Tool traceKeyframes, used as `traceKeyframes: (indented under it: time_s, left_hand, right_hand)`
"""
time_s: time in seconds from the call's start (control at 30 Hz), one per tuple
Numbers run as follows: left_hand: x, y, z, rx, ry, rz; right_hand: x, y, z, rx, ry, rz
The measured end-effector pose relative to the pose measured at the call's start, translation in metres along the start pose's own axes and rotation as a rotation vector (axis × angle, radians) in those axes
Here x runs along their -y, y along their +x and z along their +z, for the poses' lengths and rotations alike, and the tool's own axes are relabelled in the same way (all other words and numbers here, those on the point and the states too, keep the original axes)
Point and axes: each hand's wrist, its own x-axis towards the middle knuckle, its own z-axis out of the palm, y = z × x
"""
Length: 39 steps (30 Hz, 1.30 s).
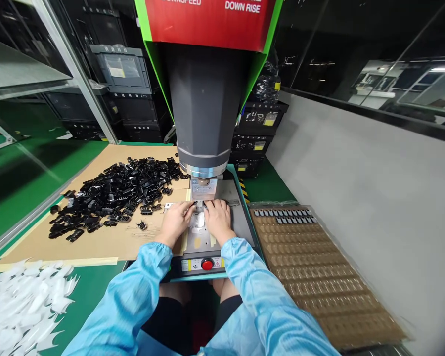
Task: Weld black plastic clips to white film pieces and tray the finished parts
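Observation:
My left hand (176, 221) and my right hand (218, 219) meet at a small metal fixture (199, 221) under the press head. The left thumb and fingers are closed together at the fixture's left side. On the other side, my right fingers are bent and pressed together, their tips at its back edge. Whatever lies between the fingertips is too small and covered to make out. Just above the fingers is a silvery metal block (203, 189), fixed below the dark cylinder (203, 109) of the machine.
Left of the machine, a heap of small black curved clips (122, 190) lies on cardboard (133, 242). White plastic pieces (25, 306) are piled at the lower left. At right, a clear moulded tray (311, 267) holds rows of parts. A red button (207, 264) faces me; crates (124, 69) stand behind.

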Motion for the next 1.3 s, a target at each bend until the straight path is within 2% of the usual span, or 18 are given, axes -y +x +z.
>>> traceKeyframes:
  time_s: [0.1, 0.2, 0.37, 0.47, 0.57, 0.67, 0.77, 0.87, 0.93, 1.03, 1.17, 1.3]
  left_hand:
    - [-0.007, 0.010, 0.019, 0.034, 0.069, 0.026]
    - [-0.014, 0.009, 0.026, 0.063, 0.140, 0.054]
    - [-0.023, 0.011, 0.020, 0.145, 0.234, 0.060]
    - [-0.022, 0.009, 0.010, 0.189, 0.199, 0.060]
    - [-0.011, -0.011, -0.009, 0.170, 0.083, 0.027]
    - [0.011, -0.055, -0.036, 0.181, 0.019, 0.009]
    - [0.034, -0.106, -0.060, 0.316, 0.051, 0.055]
    - [0.047, -0.141, -0.070, 0.402, 0.119, 0.075]
    - [0.050, -0.151, -0.071, 0.408, 0.155, 0.071]
    - [0.050, -0.151, -0.069, 0.401, 0.178, 0.064]
    - [0.049, -0.147, -0.068, 0.398, 0.177, 0.062]
    - [0.045, -0.147, -0.067, 0.367, 0.152, 0.039]
  right_hand:
    - [-0.001, -0.001, -0.002, -0.007, -0.002, -0.018]
    - [-0.003, -0.002, -0.002, -0.009, -0.006, -0.027]
    - [-0.002, 0.001, -0.001, 0.001, 0.005, -0.024]
    - [-0.002, -0.003, -0.006, -0.002, 0.054, -0.023]
    - [-0.015, -0.021, -0.018, -0.042, 0.149, -0.001]
    - [-0.047, -0.059, -0.038, -0.027, 0.218, -0.042]
    - [-0.086, -0.105, -0.058, 0.063, 0.230, -0.092]
    - [-0.116, -0.140, -0.070, 0.207, 0.197, -0.106]
    - [-0.126, -0.152, -0.073, 0.272, 0.139, -0.090]
    - [-0.130, -0.157, -0.071, 0.306, 0.063, -0.073]
    - [-0.125, -0.151, -0.071, 0.294, 0.055, -0.067]
    - [-0.111, -0.141, -0.066, 0.228, 0.106, -0.037]
